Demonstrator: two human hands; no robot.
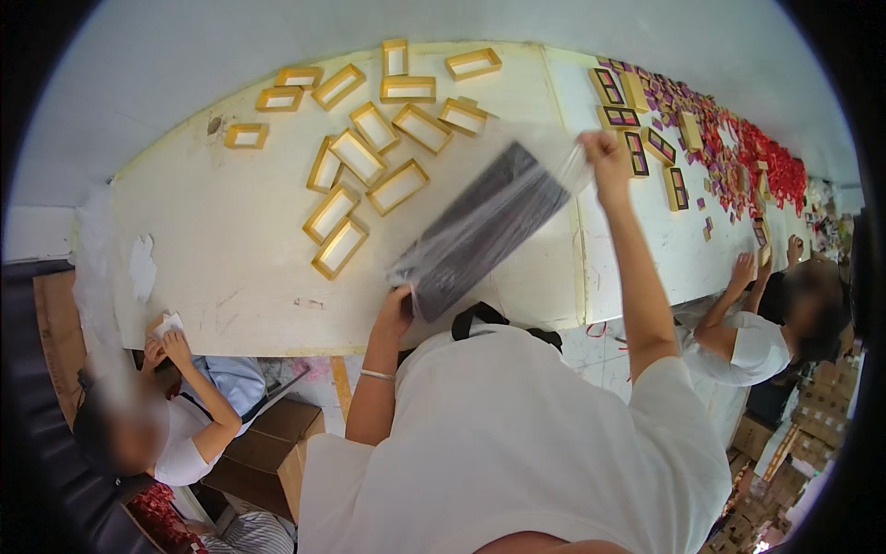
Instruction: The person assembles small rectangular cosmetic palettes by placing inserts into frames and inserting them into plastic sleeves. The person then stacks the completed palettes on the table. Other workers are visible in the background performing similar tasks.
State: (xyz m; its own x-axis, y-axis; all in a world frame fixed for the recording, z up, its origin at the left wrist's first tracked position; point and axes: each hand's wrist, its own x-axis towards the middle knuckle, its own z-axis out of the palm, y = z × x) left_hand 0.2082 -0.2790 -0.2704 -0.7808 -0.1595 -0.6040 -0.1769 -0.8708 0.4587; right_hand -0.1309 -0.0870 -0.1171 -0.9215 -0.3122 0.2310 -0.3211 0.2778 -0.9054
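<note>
Up above the white table (231, 240) we hold a long dark pack (484, 226) wrapped in clear plastic. Our left hand (397, 312) grips the low end of the pack, near the table's front edge. Our right hand (604, 152) is lifted high and pinches the loose clear plastic at the top end. So the pack hangs slanted between our two hands, over the middle of the table.

Behind the pack, many empty gold box frames (369, 152) lie flat on the table, some touching, some apart. Far to the right we see more gold boxes with dark insides (646, 148) and a big heap of little red and purple pieces (748, 157).

A person in a white shirt sits on our left with both hands (166, 349) on a small white bit at the table's edge. Another person on our right reaches a hand (743, 270) onto the table. Brown cardboard boxes (277, 443) sit on the floor below.
</note>
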